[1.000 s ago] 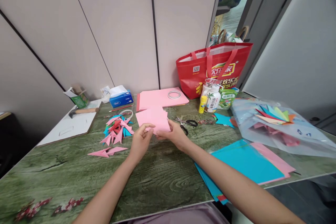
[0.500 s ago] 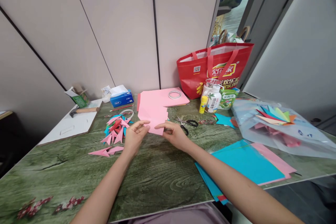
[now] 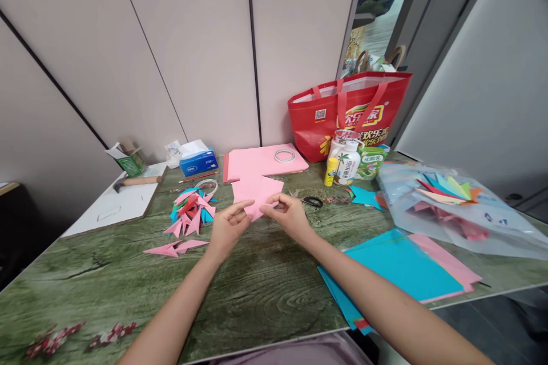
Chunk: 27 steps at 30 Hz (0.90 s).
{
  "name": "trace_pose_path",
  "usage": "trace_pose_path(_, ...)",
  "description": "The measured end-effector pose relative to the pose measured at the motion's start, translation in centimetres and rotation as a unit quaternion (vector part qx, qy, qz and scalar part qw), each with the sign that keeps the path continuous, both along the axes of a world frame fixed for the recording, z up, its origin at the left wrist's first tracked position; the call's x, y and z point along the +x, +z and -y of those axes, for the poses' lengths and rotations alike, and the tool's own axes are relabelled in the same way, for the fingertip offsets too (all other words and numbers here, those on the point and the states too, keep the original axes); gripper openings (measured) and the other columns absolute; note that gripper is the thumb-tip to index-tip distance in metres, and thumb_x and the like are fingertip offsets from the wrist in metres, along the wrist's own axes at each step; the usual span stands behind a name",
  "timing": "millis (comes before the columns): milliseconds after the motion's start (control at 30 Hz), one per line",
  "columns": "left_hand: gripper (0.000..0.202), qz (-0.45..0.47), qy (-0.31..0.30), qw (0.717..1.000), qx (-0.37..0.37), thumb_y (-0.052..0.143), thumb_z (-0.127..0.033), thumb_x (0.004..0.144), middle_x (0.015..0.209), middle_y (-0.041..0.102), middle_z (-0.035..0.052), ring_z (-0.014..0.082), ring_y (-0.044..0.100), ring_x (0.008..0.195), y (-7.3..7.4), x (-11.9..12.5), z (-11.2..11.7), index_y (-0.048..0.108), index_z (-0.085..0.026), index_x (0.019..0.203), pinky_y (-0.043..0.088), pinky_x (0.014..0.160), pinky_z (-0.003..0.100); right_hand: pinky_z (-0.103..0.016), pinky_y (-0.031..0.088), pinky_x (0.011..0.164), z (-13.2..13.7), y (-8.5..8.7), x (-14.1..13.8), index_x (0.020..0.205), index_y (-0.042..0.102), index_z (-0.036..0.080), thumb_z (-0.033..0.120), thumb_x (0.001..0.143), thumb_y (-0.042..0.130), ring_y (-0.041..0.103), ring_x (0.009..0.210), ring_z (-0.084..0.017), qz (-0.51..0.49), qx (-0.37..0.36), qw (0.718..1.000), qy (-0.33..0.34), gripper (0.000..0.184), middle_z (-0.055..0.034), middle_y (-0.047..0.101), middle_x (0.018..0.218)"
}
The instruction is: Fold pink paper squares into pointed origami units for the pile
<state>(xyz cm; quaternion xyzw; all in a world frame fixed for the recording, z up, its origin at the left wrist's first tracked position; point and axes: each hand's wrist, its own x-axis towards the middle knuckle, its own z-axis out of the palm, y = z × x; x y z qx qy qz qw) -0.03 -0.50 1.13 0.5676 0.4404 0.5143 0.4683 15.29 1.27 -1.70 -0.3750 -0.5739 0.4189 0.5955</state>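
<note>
Between my hands is a sheet of pink paper (image 3: 256, 191), raised above the table with its near edge drawn together. My left hand (image 3: 231, 225) pinches the near left part between thumb and fingers. On the near right part, my right hand (image 3: 289, 215) grips it the same way. Left of my left hand lie folded pink paper pieces (image 3: 175, 248) and a pile of folded pink, blue, red and green pieces (image 3: 192, 211). Scissors (image 3: 312, 201) with black handles lie right of the sheet, partly hidden by my right hand.
Behind the sheet, a roll of tape (image 3: 285, 154) rests on stacked pink paper (image 3: 244, 162). A glue stick (image 3: 330, 171), a white bottle (image 3: 349, 162) and a red bag (image 3: 308, 120) stand back right. Blue sheets (image 3: 398, 268) lie under my right forearm. A hammer (image 3: 137, 181) lies back left.
The pink sheet has turned so a corner points toward me, and its near edge has been pinched in. My two hands have shifted slightly right, the right one covering more of the scissors.
</note>
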Motion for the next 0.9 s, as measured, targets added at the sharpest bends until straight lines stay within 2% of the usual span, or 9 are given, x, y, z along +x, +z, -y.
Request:
trace_pose_path(100, 0.036, 0.013, -0.004, 1.0, -0.023, 0.066, -0.019, 0.058, 0.058, 0.058, -0.0026, 0.007, 0.049, 0.053, 0.0, 0.4, 0.3, 0.065, -0.013, 0.093, 0.038, 0.053, 0.018, -0.023, 0.044, 0.053, 0.1, 0.1, -0.2, 0.069, 0.054, 0.016, 0.031, 0.061, 0.067, 0.054, 0.054, -0.012, -0.03, -0.013, 0.999, 0.009, 0.021, 0.0015, 0.056, 0.061)
trace_pose_path(167, 0.036, 0.017, 0.0, 0.999, -0.028, 0.066, -0.019, 0.058, 0.065, 0.063, -0.0005, 0.0082, 0.053, 0.058, -0.1, 0.4, 0.4, 0.065, -0.013, 0.094, 0.04, 0.057, 0.019, -0.023, 0.044, 0.053, 0.3, 0.2, -0.3, 0.069, 0.054, 0.016, 0.03, 0.061, 0.067, 0.055, 0.054, -0.012, -0.041, -0.018, 0.999, 0.013, 0.021, 0.0013, 0.056, 0.06)
trace_pose_path(300, 0.036, 0.018, 0.013, 0.999, -0.026, 0.067, -0.021, 0.06, 0.06, 0.063, -0.0018, 0.0079, 0.054, 0.055, -0.1, 0.5, 0.5, 0.065, -0.013, 0.095, 0.042, 0.056, 0.019, -0.022, 0.043, 0.05, 0.5, 0.5, -0.3, 0.068, 0.053, 0.016, 0.031, 0.062, 0.066, 0.055, 0.051, -0.012, -0.038, -0.02, 0.999, -0.002, 0.021, 0.0014, 0.056, 0.059)
trace_pose_path(433, 0.039, 0.061, 0.0, 0.997, -0.037, 0.072, -0.019, 0.054, 0.073, 0.069, 0.0026, 0.014, 0.061, 0.069, -0.3, 0.9, 0.7, 0.067, -0.014, 0.092, 0.046, 0.068, 0.025, -0.022, 0.042, 0.048, 0.6, 0.6, -0.4, 0.068, 0.052, 0.017, 0.032, 0.06, 0.066, 0.053, 0.05, -0.011, -0.042, -0.024, 0.999, -0.013, 0.023, 0.0022, 0.054, 0.058)
trace_pose_path(500, 0.04, 0.076, 0.001, 0.996, -0.042, 0.073, -0.018, 0.053, 0.073, 0.069, 0.003, 0.0152, 0.062, 0.071, -0.5, 1.0, 0.8, 0.067, -0.014, 0.092, 0.047, 0.071, 0.027, -0.021, 0.04, 0.046, 0.6, 0.6, -0.4, 0.07, 0.05, 0.018, 0.031, 0.058, 0.068, 0.051, 0.048, -0.011, -0.044, -0.031, 0.998, -0.02, 0.025, 0.0038, 0.052, 0.056)
trace_pose_path(700, 0.039, 0.091, 0.011, 0.995, -0.039, 0.073, -0.017, 0.053, 0.078, 0.07, 0.0048, 0.0159, 0.063, 0.072, -0.8, 1.1, 0.7, 0.067, -0.014, 0.091, 0.048, 0.072, 0.028, -0.02, 0.038, 0.045, 0.8, 0.7, -0.4, 0.071, 0.047, 0.019, 0.029, 0.059, 0.068, 0.048, 0.048, -0.01, -0.041, -0.024, 0.999, -0.022, 0.025, 0.0058, 0.048, 0.054)
trace_pose_path(900, 0.031, 0.064, 0.003, 0.998, -0.018, 0.071, -0.02, 0.056, 0.082, 0.07, 0.0067, 0.0187, 0.063, 0.076, -0.9, 1.2, 0.8, 0.069, -0.014, 0.086, 0.048, 0.072, 0.029, -0.019, 0.035, 0.044, 0.9, 0.7, -0.4, 0.07, 0.053, 0.018, 0.028, 0.062, 0.066, 0.044, 0.047, -0.008, -0.03, 0.002, 0.999, -0.019, 0.019, 0.0046, 0.047, 0.057)
